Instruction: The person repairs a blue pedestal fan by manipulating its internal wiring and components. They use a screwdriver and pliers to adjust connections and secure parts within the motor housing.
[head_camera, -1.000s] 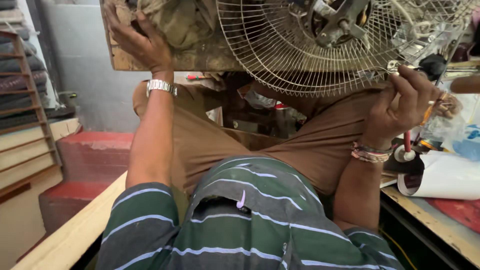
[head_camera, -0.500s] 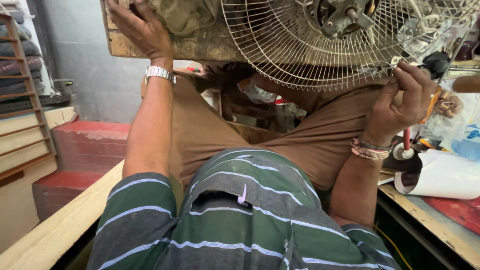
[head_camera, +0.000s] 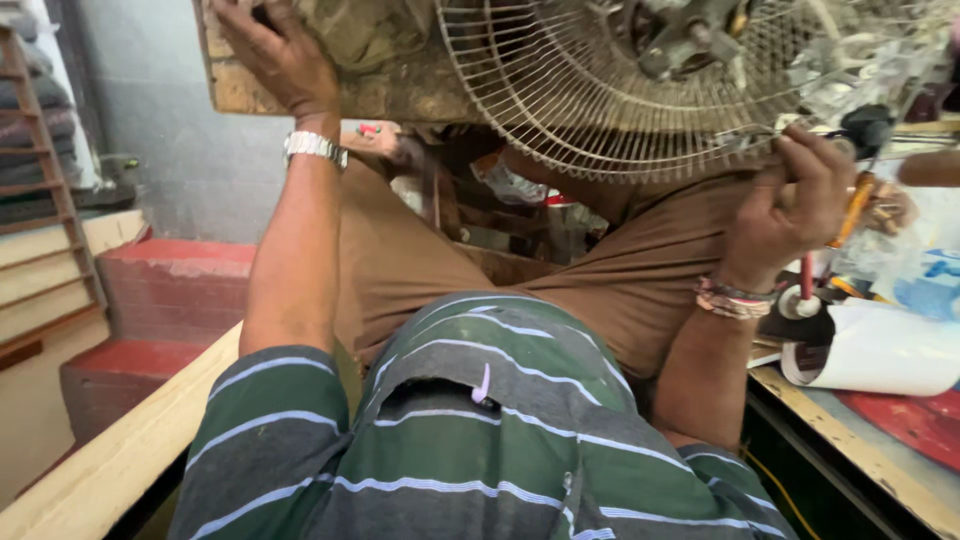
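Nearest the camera, at 6 o'clock, is the person's green and grey striped shirt (head_camera: 470, 450), with a small pale clip at the chest pocket. Beyond it lie the brown trousers (head_camera: 620, 280), knees raised toward the centre of the view.

At 3 o'clock, the right hand (head_camera: 790, 200) is curled shut around the lower rim of the wire fan guard (head_camera: 600, 90), fingers hooked over the outer ring. Thread bracelets (head_camera: 732, 298) circle that wrist. Just right of it, on the workbench (head_camera: 880, 450), lies a white paper roll (head_camera: 880, 350) beside a small black-and-white spool (head_camera: 800, 305).

At 11 o'clock, the left hand (head_camera: 280, 60) is spread flat, palm pressed against the worn wooden board (head_camera: 390, 95) behind the guard. A metal wristwatch (head_camera: 315, 148) sits on that wrist.

The fan guard occupies 12 to 2 o'clock, held above the knees, with the motor housing (head_camera: 690, 35) visible through its wires.

Farthest, at 9 o'clock, stand red steps (head_camera: 170, 290), a wooden shelf rack (head_camera: 50, 200) and a grey wall (head_camera: 190, 150).
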